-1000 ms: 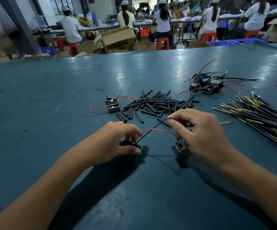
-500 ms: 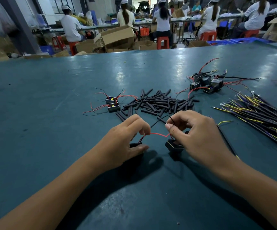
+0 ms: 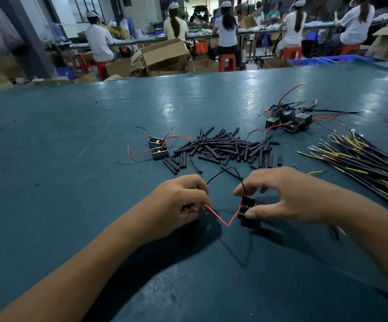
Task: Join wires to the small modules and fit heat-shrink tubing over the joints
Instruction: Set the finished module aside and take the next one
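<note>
Both hands have drawn nearer to the body since a second ago, and the red wire (image 3: 220, 216) that arched up between them now sags in a V whose low point touches or nearly touches the surface (image 3: 72, 140). Left hand (image 3: 183, 203) is curled around a small black module (image 3: 187, 207), almost wholly hidden in the fingers, with the red wire leaving at its fingertips. Right hand (image 3: 281, 196) pinches a second black module (image 3: 246, 206) between thumb and forefinger, holding it just above the surface; thin black wires (image 3: 240, 180) rise from it and cross above the gap between the hands. Beyond the hands lies a loose heap of black heat-shrink tubes (image 3: 225, 147). Just left of the heap sit two open modules with yellow parts (image 3: 157, 147), their red and black leads spread out. Farther back on the right is a cluster of larger black modules (image 3: 288, 119) with red leads. Along the right edge lies a bundle of yellow and purple wires (image 3: 362, 159). In the background, seated workers in white caps (image 3: 226, 26) face away at long benches, with cardboard boxes (image 3: 162, 54) and red stools (image 3: 227, 61) behind them.
</note>
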Tool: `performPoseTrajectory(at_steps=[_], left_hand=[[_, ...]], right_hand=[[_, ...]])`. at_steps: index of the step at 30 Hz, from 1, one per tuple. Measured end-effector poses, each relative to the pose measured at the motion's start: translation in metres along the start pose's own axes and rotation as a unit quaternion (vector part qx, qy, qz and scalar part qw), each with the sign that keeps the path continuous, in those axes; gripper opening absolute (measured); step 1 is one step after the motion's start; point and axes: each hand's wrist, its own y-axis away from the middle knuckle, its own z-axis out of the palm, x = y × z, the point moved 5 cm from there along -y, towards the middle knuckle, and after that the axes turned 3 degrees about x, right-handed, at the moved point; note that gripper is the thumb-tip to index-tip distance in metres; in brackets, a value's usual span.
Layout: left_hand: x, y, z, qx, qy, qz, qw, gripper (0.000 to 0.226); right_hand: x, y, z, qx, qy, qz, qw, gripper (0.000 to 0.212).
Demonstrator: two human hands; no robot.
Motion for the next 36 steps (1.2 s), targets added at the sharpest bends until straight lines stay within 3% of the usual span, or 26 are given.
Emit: performPoseTrajectory(at_steps=[3,7,10,12,16,21,25,30,36], left_hand=[[0.001,0.0,0.0,-0.007,0.002,-0.003,1.0,0.026],[0.009,0.002,0.001,-0.021,0.049,0.002,0.999,0.015],[0.01,0.001,0.0,-0.01,0.157,-0.057,0.986,0.037],[0.008,-0.001,0.001,0.024,0.158,-0.085,0.983,0.045],[0.005,-0.003,0.005,0.069,0.159,-0.12,0.978,0.029],[0.002,-0.002,0.008,0.079,0.165,-0.137,0.974,0.024],[0.0,0.0,0.009,0.074,0.167,-0.145,0.972,0.025],[0.0,0.0,0.01,0.074,0.163,-0.14,0.974,0.021],[0.0,0.0,0.01,0.081,0.153,-0.136,0.975,0.015]], right_hand=[[-0.003,-0.003,0.005,0.019,0.048,0.0,0.999,0.029],[-0.007,-0.008,0.014,0.075,0.133,0.041,0.987,0.043],[-0.01,-0.009,0.018,0.08,0.153,0.064,0.983,0.047],[-0.012,-0.008,0.018,0.082,0.159,0.068,0.982,0.049],[-0.019,-0.008,0.021,0.082,0.164,0.067,0.981,0.049],[-0.019,-0.003,0.013,0.093,0.171,0.033,0.98,0.063],[-0.023,0.004,-0.004,0.069,0.195,-0.044,0.977,0.068],[-0.035,0.017,-0.024,0.081,0.134,-0.135,0.978,0.041],[-0.048,0.019,-0.009,-0.025,-0.011,-0.182,0.983,0.042]])
